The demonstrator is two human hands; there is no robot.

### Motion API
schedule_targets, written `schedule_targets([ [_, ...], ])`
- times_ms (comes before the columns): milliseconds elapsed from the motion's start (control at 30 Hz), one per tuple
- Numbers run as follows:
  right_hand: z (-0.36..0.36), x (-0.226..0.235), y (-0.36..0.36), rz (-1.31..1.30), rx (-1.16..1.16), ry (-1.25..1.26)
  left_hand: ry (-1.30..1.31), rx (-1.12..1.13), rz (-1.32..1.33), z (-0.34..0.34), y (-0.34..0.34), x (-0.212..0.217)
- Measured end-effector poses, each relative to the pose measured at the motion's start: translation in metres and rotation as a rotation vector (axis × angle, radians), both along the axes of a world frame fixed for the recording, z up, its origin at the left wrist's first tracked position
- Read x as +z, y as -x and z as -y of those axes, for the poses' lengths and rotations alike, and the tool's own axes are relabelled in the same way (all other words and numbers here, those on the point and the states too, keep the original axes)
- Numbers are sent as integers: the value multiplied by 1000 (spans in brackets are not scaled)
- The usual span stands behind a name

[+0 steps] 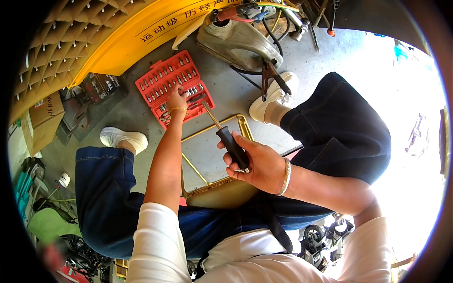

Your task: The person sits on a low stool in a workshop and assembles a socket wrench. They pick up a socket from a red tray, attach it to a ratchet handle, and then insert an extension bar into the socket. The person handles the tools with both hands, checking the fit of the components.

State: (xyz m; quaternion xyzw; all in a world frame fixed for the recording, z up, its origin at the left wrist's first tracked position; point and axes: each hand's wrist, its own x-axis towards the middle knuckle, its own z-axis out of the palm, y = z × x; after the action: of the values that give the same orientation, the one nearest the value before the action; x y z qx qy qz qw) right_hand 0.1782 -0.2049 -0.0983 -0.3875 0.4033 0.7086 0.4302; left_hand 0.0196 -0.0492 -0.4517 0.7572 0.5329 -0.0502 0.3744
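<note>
My left hand (178,98) reaches down into an open red socket-set case (173,87) on the concrete floor, fingers resting on the rows of metal bits. My right hand (258,162) is shut around the black handle of a driver tool (230,141), whose metal shaft points up and away toward the red case. I sit on a gold-framed stool (222,191), knees apart, with the tool held over the floor between my legs.
A grey fuel tank (238,42) with hoses and pliers (270,78) lies on the floor beyond my right shoe (273,96). A yellow curved panel (137,33) and cardboard boxes (42,120) stand at the left. My left shoe (123,139) is near the case.
</note>
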Motion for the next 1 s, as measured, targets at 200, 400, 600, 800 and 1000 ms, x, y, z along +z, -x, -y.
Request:
schedule_targets([
  [200,1,-3,1,16,-1,-15,-14,-17,12,2,0,7],
  [400,1,-5,0,21,6,-1,-17,-20,-66,-1,5,10],
  [600,0,-4,2,25,14,-5,-58,-43,-1,0,9,11],
  [800,2,-4,3,33,16,-18,-93,-58,-61,8,3,17],
  [1000,3,-2,5,23,14,-17,-56,-13,-191,8,-6,23],
])
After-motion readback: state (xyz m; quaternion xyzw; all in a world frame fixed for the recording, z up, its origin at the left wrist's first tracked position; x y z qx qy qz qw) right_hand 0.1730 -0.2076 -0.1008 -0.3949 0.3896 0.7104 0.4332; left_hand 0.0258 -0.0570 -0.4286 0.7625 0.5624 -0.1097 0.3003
